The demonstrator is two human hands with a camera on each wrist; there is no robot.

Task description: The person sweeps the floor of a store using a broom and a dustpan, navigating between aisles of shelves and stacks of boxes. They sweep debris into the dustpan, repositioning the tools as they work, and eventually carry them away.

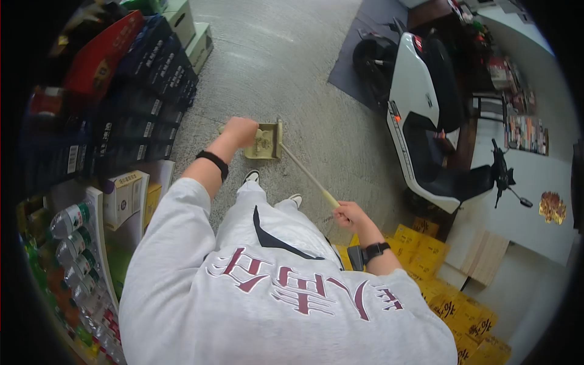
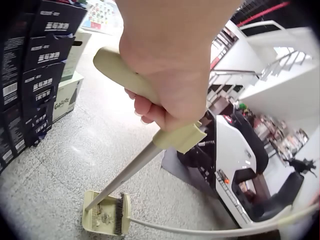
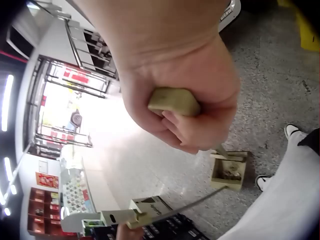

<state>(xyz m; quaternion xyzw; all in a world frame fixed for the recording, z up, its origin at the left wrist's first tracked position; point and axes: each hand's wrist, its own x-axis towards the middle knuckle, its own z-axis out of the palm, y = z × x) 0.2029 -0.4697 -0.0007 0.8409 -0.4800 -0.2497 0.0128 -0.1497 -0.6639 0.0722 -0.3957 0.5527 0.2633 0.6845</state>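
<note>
At the far left, plastic bottles point(image 1: 73, 222) line a shelf, with dark boxes point(image 1: 161, 67) stacked beyond them. Next, the person's left hand point(image 1: 240, 132) has its grip closed, fingers curled round the thick, pale green handle point(image 2: 120, 72) of the dustpan. The dustpan point(image 1: 261, 143) sits on the speckled floor point(image 1: 274, 55), just ahead of the person's shoes, with some debris point(image 2: 106, 218) inside. The broom's head point(image 2: 119, 215) rests at the right side of the dustpan, bristles facing in, and its thin shaft point(image 1: 307, 173) slants back toward the person. The right hand point(image 1: 350, 216) has a closed grip too, wrapped round the broom's handle point(image 3: 175, 101). Right of this hand are yellow boxes point(image 1: 426, 249), and farther right a white scooter point(image 1: 420, 121) stands partly on a dark mat point(image 1: 350, 76).
</note>
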